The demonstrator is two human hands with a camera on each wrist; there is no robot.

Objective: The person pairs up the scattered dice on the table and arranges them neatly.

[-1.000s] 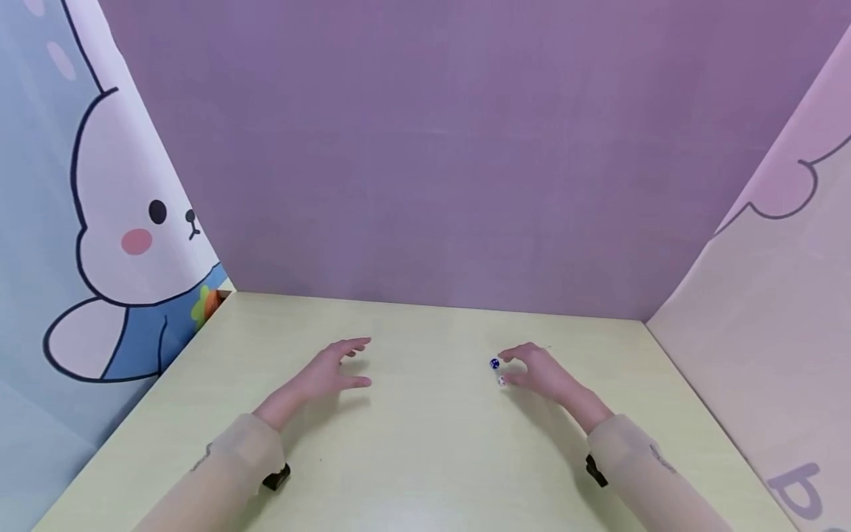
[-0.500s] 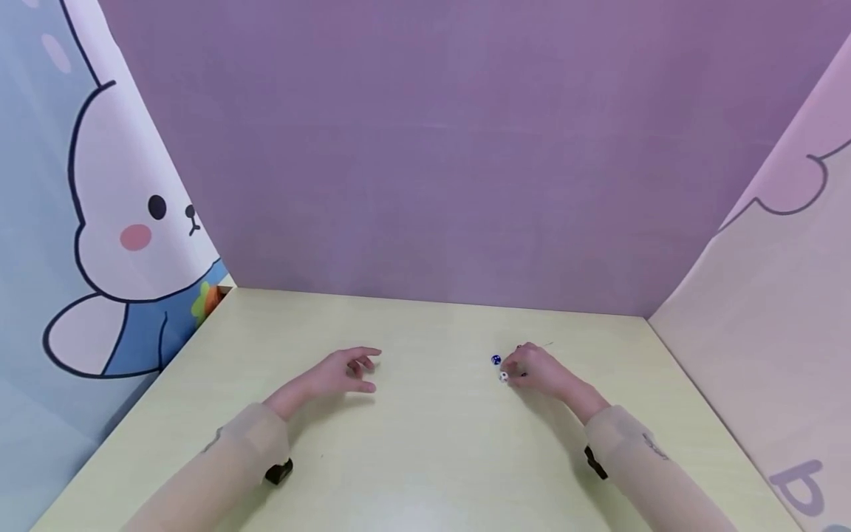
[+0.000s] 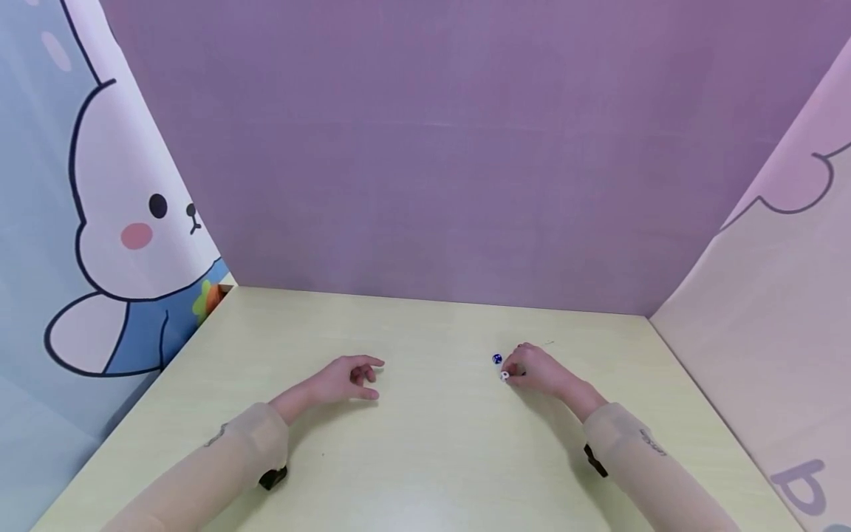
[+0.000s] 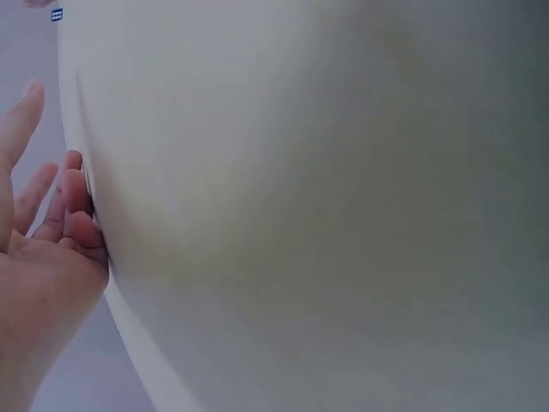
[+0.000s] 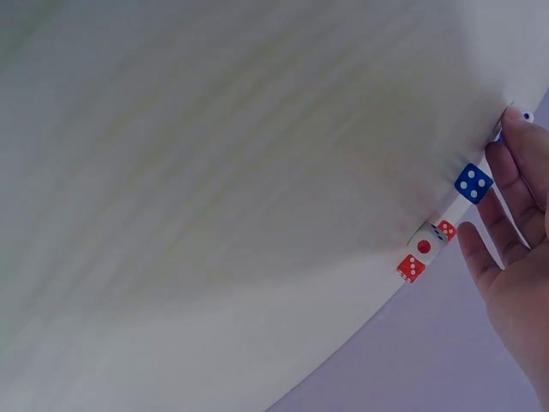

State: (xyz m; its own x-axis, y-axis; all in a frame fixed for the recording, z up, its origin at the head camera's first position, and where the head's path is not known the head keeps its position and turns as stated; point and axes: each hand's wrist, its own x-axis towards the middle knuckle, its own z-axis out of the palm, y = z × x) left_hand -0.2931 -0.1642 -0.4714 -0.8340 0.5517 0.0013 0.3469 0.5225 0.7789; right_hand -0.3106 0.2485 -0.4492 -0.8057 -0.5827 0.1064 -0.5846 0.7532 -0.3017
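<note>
Right hand is down at the dice on the worktop, fingers curled. Whether it grips one: can't tell, the hand hides it. White die sits at the thumb, contact unclear; blue die just past it, apart from the fingers. Left hand hangs free, loosely bent, nothing in it. Hands well apart.

Right wrist view shows more: near blue die, four up front, plus pipped white die with red die and small red die close on either side.

Risks, my read:
- Cluster is tight. A finger sweeping under could knock a neighbour or spin its face.
- Dice are small; an off-centre pinch on an edge would likely squirt one out.
- Hand blocks the head view, so a wrong pick or stray nudge could go unnoticed.
</note>
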